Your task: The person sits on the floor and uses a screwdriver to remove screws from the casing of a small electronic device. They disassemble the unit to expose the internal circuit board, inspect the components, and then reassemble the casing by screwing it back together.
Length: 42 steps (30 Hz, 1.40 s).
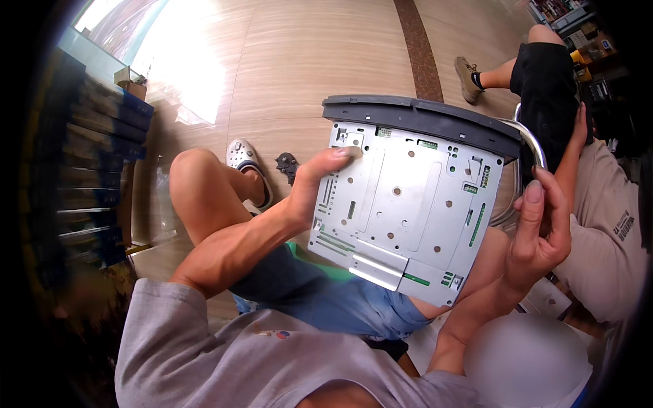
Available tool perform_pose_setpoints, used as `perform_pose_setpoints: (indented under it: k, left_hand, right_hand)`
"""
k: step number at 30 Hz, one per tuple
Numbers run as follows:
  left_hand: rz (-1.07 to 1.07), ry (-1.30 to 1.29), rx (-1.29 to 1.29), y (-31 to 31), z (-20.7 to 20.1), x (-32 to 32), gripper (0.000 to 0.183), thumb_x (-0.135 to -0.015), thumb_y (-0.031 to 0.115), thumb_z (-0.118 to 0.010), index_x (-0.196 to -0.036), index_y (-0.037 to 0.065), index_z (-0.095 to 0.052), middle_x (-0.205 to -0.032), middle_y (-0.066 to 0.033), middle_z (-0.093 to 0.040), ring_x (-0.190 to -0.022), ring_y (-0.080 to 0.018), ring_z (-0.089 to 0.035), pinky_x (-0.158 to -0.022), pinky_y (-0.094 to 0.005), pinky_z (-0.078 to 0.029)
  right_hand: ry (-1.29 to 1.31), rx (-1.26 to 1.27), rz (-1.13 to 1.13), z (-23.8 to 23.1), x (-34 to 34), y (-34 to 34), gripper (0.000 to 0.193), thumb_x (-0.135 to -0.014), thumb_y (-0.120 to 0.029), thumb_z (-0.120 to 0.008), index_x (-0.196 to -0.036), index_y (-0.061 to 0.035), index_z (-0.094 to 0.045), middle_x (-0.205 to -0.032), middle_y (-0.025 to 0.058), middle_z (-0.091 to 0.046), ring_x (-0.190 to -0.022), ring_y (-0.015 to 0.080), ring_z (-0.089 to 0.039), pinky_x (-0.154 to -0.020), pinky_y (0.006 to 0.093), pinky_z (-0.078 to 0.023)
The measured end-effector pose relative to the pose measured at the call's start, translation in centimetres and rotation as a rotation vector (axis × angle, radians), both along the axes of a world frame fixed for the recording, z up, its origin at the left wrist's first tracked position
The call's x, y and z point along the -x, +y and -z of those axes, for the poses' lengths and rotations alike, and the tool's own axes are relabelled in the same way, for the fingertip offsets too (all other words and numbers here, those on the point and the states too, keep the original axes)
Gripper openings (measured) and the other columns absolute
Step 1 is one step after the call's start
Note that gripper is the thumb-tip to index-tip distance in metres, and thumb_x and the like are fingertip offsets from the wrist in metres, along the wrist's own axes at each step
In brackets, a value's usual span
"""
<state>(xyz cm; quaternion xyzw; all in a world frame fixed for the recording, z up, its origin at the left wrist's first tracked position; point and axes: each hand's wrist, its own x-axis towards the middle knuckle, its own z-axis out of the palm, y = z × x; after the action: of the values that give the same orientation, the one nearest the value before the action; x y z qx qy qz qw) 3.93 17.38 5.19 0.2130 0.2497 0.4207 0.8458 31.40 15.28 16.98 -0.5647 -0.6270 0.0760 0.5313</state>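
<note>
A car stereo unit [401, 204] with a flat silver metal casing and a dark plastic front panel [422, 122] is tilted above my lap. Green circuit board shows through slots in the casing. My left hand [314, 178] grips its left side, thumb on the metal near the front panel and the other fingers hidden underneath. Beside the unit's right edge, my right hand [541, 234] is raised with thumb and forefinger brought together. Whatever may be between those fingertips is too small to make out.
Stacked blue boxes [102, 136] line the left side, with a small carton [130, 83] by them. A dark, irregular part [287, 165] lies on the tiled floor near my shoe. Another person [602, 224] sits close on the right, near a curved metal tube [534, 143].
</note>
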Motion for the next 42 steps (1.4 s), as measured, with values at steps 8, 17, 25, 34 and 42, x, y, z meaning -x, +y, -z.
perform_pose_setpoints:
  k: [8, 17, 25, 34, 42]
  left_hand:
    - [0.070, -0.030, 0.096, -0.9, 0.0, -0.3, 0.082, -0.086, 0.055, -0.054, -0.144, -0.002, -0.047, -0.130, -0.0231, -0.061, -0.113, -0.0331, -0.064, -0.098, -0.0429, -0.052]
    - [0.133, -0.198, 0.150, -1.1, 1.4, 0.3, 0.082, -0.087, 0.055, -0.056, -0.149, 0.003, -0.044, -0.138, -0.0187, -0.059, -0.119, -0.0333, -0.063, -0.102, -0.0462, -0.051]
    - [0.208, -0.557, 0.125, -0.3, 2.2, -0.6, 0.086, -0.087, 0.059, -0.058, -0.152, 0.005, -0.041, -0.144, -0.0193, -0.055, -0.126, -0.0349, -0.060, -0.104, -0.0494, -0.051]
    - [0.089, -0.443, 0.081, 0.7, 4.1, -0.5, 0.083, -0.089, 0.057, -0.057, -0.152, 0.005, -0.041, -0.143, -0.0197, -0.056, -0.123, -0.0343, -0.062, -0.102, -0.0472, -0.053]
    - [0.157, -0.412, 0.057, 0.8, 4.0, -1.0, 0.085, -0.088, 0.057, -0.058, -0.152, 0.004, -0.041, -0.143, -0.0205, -0.055, -0.124, -0.0355, -0.061, -0.103, -0.0485, -0.053]
  right_hand:
    - [-0.451, -0.059, -0.154, -4.2, 0.2, -3.2, 0.018, -0.093, 0.002, -0.066, -0.111, 0.0031, -0.071, -0.092, 0.0094, -0.071, -0.075, 0.0139, -0.061, -0.071, 0.0249, -0.049]
    - [-0.444, -0.076, -0.227, -3.4, 1.3, -2.2, 0.021, -0.087, 0.005, -0.070, -0.107, -0.0007, -0.073, -0.081, 0.0119, -0.068, -0.063, 0.0192, -0.063, -0.059, 0.0285, -0.050]
    - [-0.177, -0.120, -0.227, -1.4, 1.9, -2.2, 0.018, -0.089, 0.001, -0.070, -0.106, 0.0001, -0.072, -0.077, 0.0100, -0.068, -0.063, 0.0165, -0.065, -0.057, 0.0275, -0.050]
    - [-0.049, -0.127, -0.118, 0.5, 4.2, -2.0, 0.010, -0.090, -0.008, -0.071, -0.099, -0.0071, -0.075, -0.068, 0.0059, -0.069, -0.053, 0.0158, -0.066, -0.051, 0.0243, -0.047]
    - [0.141, -0.045, -0.347, 0.3, 4.7, -2.2, 0.014, -0.091, 0.003, -0.069, -0.106, 0.0042, -0.069, -0.082, 0.0113, -0.070, -0.064, 0.0115, -0.061, -0.057, 0.0223, -0.046]
